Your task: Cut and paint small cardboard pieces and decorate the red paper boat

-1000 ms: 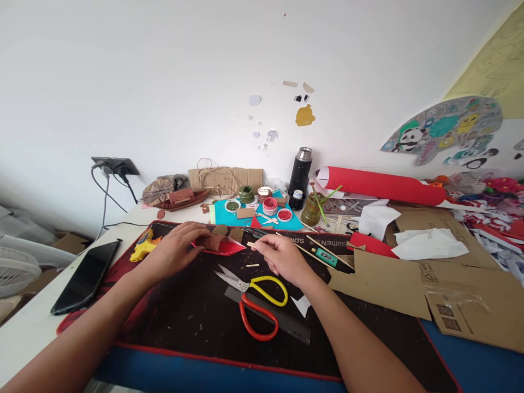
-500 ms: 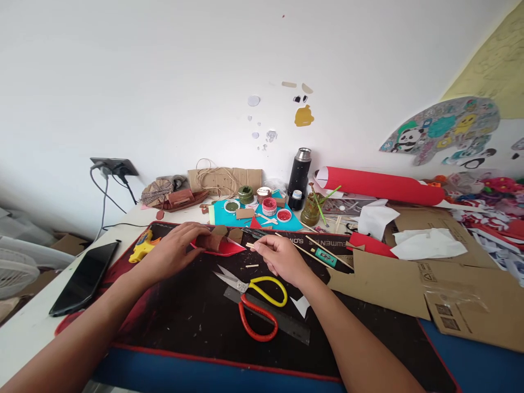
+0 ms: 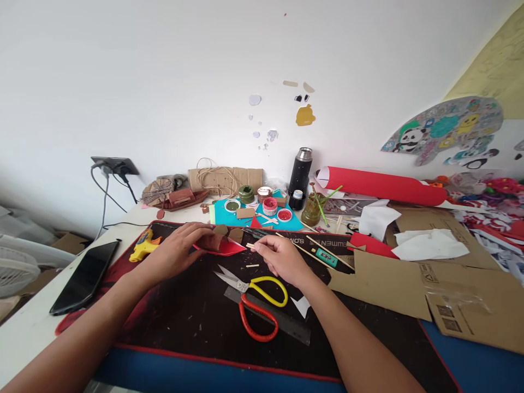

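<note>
Left hand, centre-left of the frame: fingers closed on a small brown-and-red paper boat resting on the black mat. Right hand, just right of centre: fingertips pinching a short wooden stick, its tip close to the boat's right point. Scissors with yellow and red handles lie below both hands, over a dark ruler. A phone lies on the tabletop at the left.

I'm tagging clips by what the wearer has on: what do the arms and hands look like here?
Both forearms are bare to the frame edge, with no sleeves in view. The left hand and right hand wear no gloves; no watch, bracelet or ring shows.
</note>
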Demonstrator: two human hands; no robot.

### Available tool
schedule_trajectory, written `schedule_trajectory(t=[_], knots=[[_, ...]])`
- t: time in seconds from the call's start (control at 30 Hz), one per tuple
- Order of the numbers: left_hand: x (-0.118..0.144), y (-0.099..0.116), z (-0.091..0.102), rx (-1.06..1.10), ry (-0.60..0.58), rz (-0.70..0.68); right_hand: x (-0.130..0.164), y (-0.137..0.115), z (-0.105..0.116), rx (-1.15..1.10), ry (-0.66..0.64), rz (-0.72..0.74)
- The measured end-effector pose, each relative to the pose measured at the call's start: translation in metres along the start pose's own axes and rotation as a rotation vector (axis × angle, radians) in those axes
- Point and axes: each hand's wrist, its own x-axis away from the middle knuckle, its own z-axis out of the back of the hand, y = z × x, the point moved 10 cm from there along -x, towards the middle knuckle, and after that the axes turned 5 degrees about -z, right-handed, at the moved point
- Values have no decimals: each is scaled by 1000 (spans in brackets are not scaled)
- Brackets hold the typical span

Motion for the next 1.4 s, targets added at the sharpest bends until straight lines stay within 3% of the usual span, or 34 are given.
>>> schedule_trajectory(t=[0.33, 1.03, 1.4], knots=[[-1, -1, -3, -53, -3, -45, -3, 6, -2, -23, -21, 6], [-3, -8, -6, -10, -71, 46, -4, 5, 0, 6, 4, -3], [-10, 1, -5, -30, -96, 53, -1, -1, 4, 84, 32, 4]])
